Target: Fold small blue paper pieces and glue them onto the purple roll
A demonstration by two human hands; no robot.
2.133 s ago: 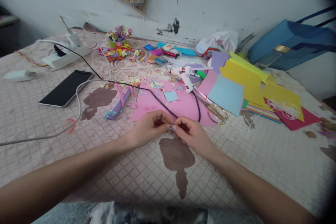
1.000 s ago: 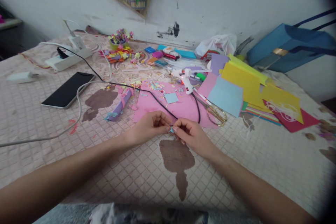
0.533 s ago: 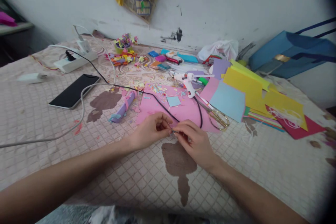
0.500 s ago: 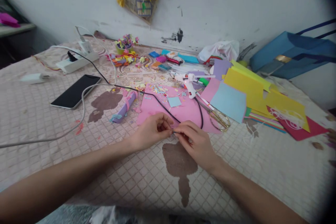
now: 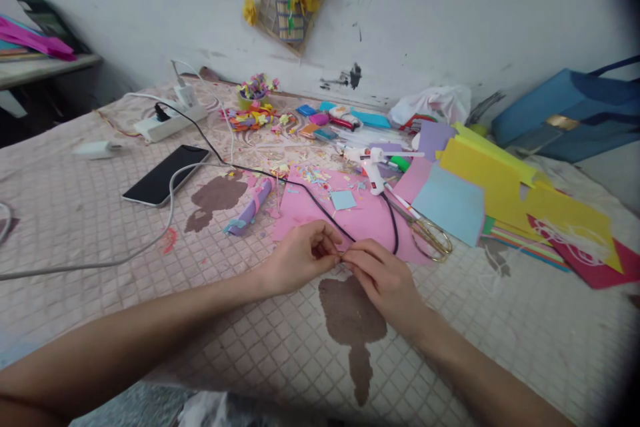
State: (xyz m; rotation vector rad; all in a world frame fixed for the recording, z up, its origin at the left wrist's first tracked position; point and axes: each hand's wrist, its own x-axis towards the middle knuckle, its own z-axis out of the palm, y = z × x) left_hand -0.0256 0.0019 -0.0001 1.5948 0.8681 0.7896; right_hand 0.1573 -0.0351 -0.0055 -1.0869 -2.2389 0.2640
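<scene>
My left hand point(image 5: 306, 255) and my right hand point(image 5: 383, 277) meet fingertip to fingertip over the near edge of a pink sheet point(image 5: 320, 217). Both are closed in a pinch, and whatever lies between the fingers is too small and hidden to name. Just beyond them a small light blue paper square point(image 5: 343, 199) lies on the pink sheet. A white glue gun point(image 5: 373, 170) rests behind my right hand, its black cord point(image 5: 393, 217) curving down toward my fingers. Gold-handled scissors point(image 5: 436, 238) lie to the right. A purple paper roll point(image 5: 251, 208) with pink and blue trim lies left of the sheet.
A black-screened phone point(image 5: 166, 175) and a white power strip point(image 5: 171, 121) with cables are at left. Coloured paper scraps and a small flower-filled pot point(image 5: 255, 92) stand behind. Yellow sheets point(image 5: 475, 170), a blue sheet point(image 5: 450, 201) and a blue bag point(image 5: 570, 113) occupy the right.
The whole scene has shifted slightly right and down in view as the head turned left. My hands keep the same pinch, with fingertips together.
</scene>
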